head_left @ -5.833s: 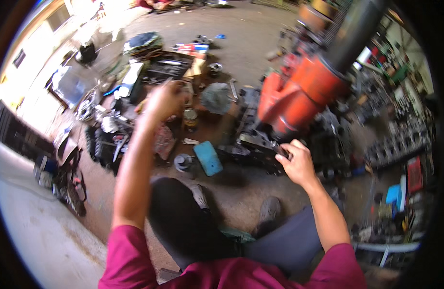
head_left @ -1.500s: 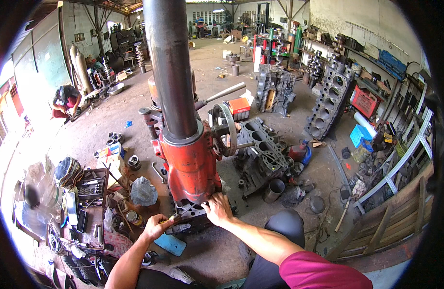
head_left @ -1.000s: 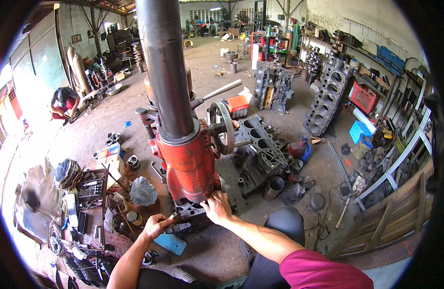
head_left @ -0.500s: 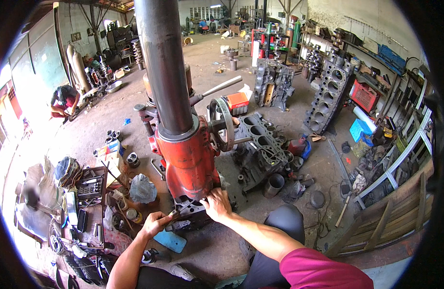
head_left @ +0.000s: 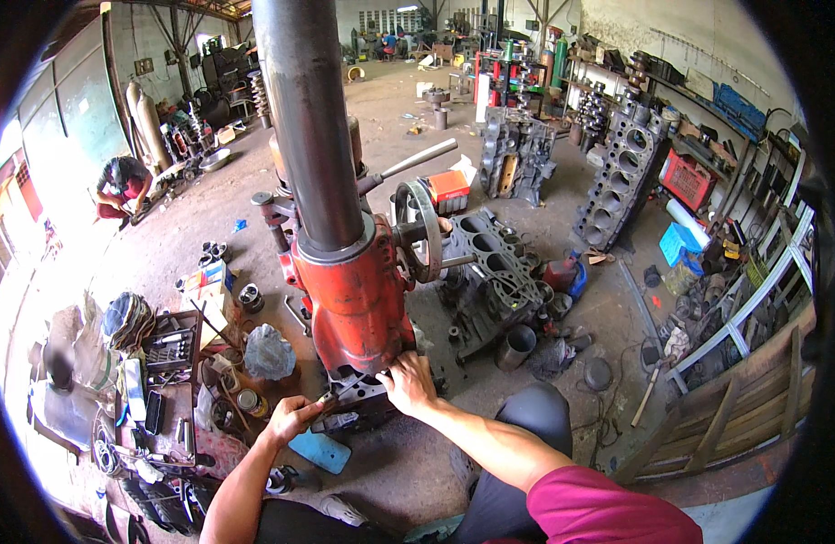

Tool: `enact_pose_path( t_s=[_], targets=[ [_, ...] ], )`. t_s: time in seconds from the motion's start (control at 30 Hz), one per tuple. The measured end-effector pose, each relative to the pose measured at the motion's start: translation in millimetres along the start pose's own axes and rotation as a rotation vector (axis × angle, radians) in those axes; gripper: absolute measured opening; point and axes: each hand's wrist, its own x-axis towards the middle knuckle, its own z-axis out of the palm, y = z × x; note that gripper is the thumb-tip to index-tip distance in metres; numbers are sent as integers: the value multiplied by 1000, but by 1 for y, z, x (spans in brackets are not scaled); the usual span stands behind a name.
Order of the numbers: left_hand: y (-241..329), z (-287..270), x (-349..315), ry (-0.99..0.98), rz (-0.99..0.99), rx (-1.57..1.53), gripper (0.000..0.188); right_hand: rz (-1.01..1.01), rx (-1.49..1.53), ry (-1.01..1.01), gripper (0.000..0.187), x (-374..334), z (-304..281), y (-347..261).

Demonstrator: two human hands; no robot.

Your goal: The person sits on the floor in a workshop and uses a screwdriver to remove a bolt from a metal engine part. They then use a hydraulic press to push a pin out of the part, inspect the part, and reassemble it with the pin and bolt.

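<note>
A tall red machine column (head_left: 354,304) with a thick dark cylinder (head_left: 300,127) rising from its top stands right in front of me. Below its lower rim sits a grey metal part (head_left: 361,392) with holes, partly covered by my fingers. My right hand (head_left: 410,385) is curled against the column's lower edge; what its fingers grip there is hidden. My left hand (head_left: 296,420) is closed beside the grey part's left end, its thumb uppermost, around something small and dark that I cannot make out. A blue flat piece (head_left: 320,451) lies on the floor beneath my left hand.
Right of the column are a handwheel (head_left: 419,231), an engine block (head_left: 490,272) and a loose cylinder sleeve (head_left: 515,348). At left, a tool tray (head_left: 171,349) and a plastic-wrapped bundle (head_left: 269,354) lie close by. Another person (head_left: 123,190) crouches at the far left.
Both my hands stay in nearly the same places at the column's base. The view has shifted very slightly. The crouching person's head has moved a little.
</note>
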Motion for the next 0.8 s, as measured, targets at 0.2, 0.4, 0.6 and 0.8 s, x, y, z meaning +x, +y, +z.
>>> enact_pose_path(
  t_s=[0.2, 0.4, 0.6, 0.8],
  targets=[
    [-25, -7, 16, -198, -177, -454, 34, 11, 7, 1, 31, -1, 1, 0],
    [-43, -10, 24, -324, -270, -669, 29, -4, 16, 7, 31, 0, 1, 0],
    [-44, -11, 27, -361, -290, -646, 30, -5, 19, 6, 31, -1, 1, 1],
    [-43, -11, 26, -342, -302, -649, 32, -34, -2, 54, 30, -1, 2, 1]
  ],
)
